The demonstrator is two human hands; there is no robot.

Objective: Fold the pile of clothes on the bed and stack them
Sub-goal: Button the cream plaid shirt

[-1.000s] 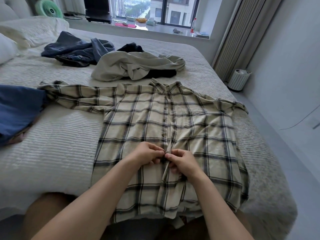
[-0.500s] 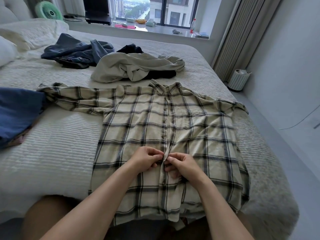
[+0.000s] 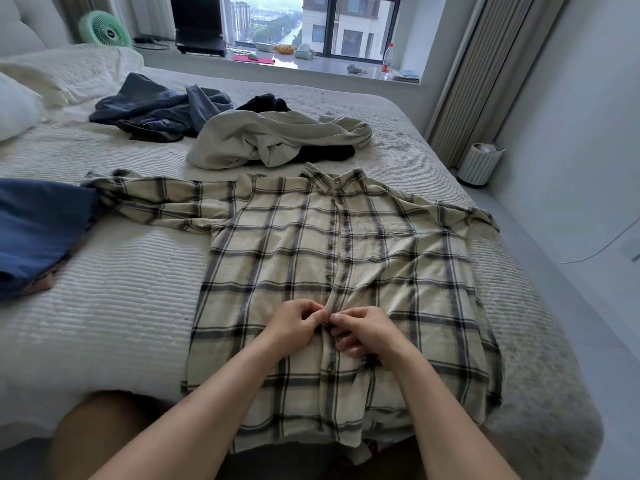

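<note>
A cream and black plaid shirt (image 3: 398,258) lies front up on the bed (image 3: 114,306), collar away from me, its left sleeve stretched toward the left. My left hand (image 3: 294,323) and my right hand (image 3: 363,329) meet at the button placket in the lower middle of the shirt. Each pinches one edge of the placket with curled fingers. Beyond the collar a beige garment (image 3: 277,140) is crumpled on top of black cloth (image 3: 325,154). A heap of dark blue clothes (image 3: 159,110) sits further back on the left.
Blue folded cloth (image 3: 38,230) rests at the bed's left edge. Pillows (image 3: 20,102) are at the far left. A small white bin (image 3: 479,164) stands on the floor right of the bed, below a pleated curtain (image 3: 485,74). My bare knees press against the bed's near edge.
Both hands stay pinched on the placket; their fingers have shifted slightly at the same spot. The shirt has not moved.
</note>
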